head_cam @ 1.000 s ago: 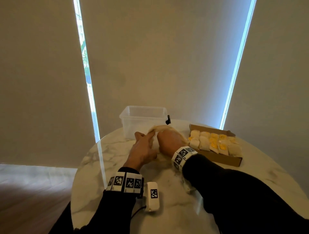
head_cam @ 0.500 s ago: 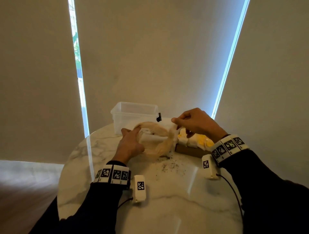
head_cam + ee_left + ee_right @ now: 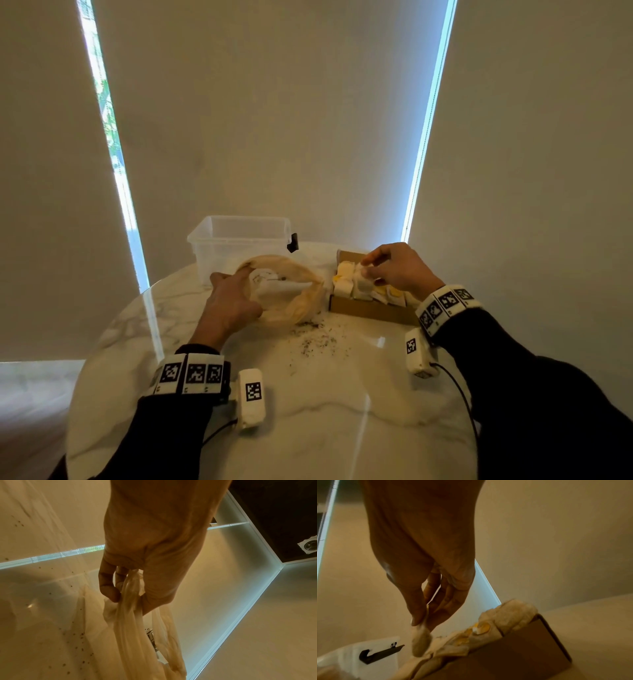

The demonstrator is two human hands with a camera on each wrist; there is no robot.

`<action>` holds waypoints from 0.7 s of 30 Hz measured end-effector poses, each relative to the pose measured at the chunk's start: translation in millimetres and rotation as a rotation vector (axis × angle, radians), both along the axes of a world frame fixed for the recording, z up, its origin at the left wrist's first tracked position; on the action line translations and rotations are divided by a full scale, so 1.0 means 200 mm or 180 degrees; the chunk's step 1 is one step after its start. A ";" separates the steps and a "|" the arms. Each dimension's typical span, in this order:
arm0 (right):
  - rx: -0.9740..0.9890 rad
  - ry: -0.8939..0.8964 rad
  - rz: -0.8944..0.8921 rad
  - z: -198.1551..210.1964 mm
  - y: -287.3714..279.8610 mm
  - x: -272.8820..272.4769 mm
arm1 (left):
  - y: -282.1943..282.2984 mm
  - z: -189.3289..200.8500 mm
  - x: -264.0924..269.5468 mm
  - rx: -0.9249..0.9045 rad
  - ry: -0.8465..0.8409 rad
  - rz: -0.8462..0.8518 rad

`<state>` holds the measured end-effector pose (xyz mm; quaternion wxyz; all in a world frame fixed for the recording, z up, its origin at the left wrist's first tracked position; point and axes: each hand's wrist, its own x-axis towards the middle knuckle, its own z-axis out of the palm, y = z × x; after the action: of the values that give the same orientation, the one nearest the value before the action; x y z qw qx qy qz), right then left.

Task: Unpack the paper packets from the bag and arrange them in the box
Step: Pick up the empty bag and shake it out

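A person at a round marble table (image 3: 308, 411) pinches a paper packet (image 3: 421, 641) by its top between thumb and fingertips of the right hand (image 3: 400, 270), just over the packets (image 3: 346, 281) already standing in the cardboard box (image 3: 370, 308). The left hand (image 3: 229, 301) grips the gathered rim of the thin bag (image 3: 291, 301) beside the box; the left wrist view shows the film bunched between curled fingers (image 3: 108, 588), which the head view hides. Only the head view shows white packets inside the bag, dark crumbs (image 3: 318, 339) on the marble, and a clear tub (image 3: 239, 240) behind.
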<state>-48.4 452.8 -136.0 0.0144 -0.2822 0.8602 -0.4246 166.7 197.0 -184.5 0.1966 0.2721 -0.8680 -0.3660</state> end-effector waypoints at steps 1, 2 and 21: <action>0.0042 0.0023 0.0013 -0.01 -0.01 0.00 | 0.00 0.00 0.00 0.0002 0.0003 0.0004; 0.0055 0.0015 0.0032 -0.02 -0.03 0.00 | 0.00 0.00 0.00 0.0008 -0.0009 0.0001; 0.0083 0.0148 0.0362 -0.07 -0.25 0.23 | 0.01 0.02 0.01 0.0087 0.0162 -0.0043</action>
<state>-2.2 402.3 -150.4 0.0221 -0.3402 0.8483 -0.4052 168.9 198.5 -179.9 0.2125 0.2594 -0.8595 -0.3859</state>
